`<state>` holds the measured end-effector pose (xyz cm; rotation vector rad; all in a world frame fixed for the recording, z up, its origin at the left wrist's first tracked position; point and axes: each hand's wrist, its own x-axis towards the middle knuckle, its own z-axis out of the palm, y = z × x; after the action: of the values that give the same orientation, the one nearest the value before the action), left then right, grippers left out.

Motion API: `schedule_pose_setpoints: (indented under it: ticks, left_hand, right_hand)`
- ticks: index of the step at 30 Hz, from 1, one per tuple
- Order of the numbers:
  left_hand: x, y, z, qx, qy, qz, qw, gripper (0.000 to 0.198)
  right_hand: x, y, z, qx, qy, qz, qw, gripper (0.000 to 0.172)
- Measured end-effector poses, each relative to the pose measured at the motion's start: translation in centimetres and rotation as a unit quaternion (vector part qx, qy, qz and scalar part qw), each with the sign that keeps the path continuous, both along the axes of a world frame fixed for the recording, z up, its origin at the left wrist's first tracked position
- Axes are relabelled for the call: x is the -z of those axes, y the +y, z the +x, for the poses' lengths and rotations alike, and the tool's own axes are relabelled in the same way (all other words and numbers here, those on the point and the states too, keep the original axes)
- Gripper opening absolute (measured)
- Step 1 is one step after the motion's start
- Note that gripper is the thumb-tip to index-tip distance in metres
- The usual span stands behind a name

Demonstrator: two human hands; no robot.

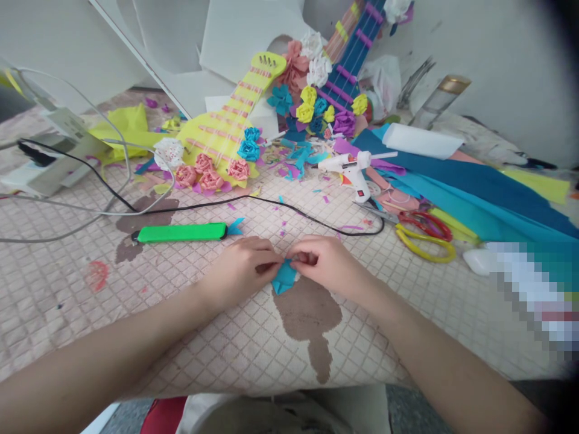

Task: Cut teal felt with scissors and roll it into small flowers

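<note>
Between my two hands is a small piece of blue paper (pixel 284 278), with folds showing on its face. My left hand (pixel 244 265) pinches its upper left edge with thumb and forefinger. On the other side my right hand (pixel 328 262) grips the top right edge, fingers curled and pressed together. Both hands rest low over the patterned cloth (pixel 217 343), above a brown printed shape. Left of them lies a bright green bar-shaped tool (pixel 181 232) with black ends, a blue paper scrap (pixel 236 226) by its tip.
A white glue gun (pixel 353 172) lies at the back right, its black cord (pixel 280 204) crossing the table. Scissors (pixel 425 244) with red and yellow handles lie right. Behind stand a yellow paper guitar (pixel 217 132), a blue one (pixel 353 66) and paper flowers; a power strip (pixel 45 169) is left.
</note>
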<state>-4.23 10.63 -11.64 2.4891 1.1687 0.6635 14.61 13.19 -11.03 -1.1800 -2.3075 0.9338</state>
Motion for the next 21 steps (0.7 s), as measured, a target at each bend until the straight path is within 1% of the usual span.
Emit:
schedule_pose_setpoints:
  ticks: [7,16,21]
  left_hand:
    - [-0.4,-0.17,-0.4,0.024,0.039,0.007,0.999,0.017]
    - [-0.48,-0.35,-0.69,0.038,0.057,0.012,0.998,0.02]
    - [-0.81,-0.53,-0.7,0.047,0.086,-0.006,0.995,0.02]
  right_hand:
    - [-0.22,-0.13,0.04,-0.01,-0.022,0.012,1.0,0.014]
    - [-0.31,-0.29,-0.04,-0.005,-0.031,0.015,0.999,0.015]
    - [-0.33,-0.35,-0.08,-0.004,-0.031,0.027,0.999,0.015]
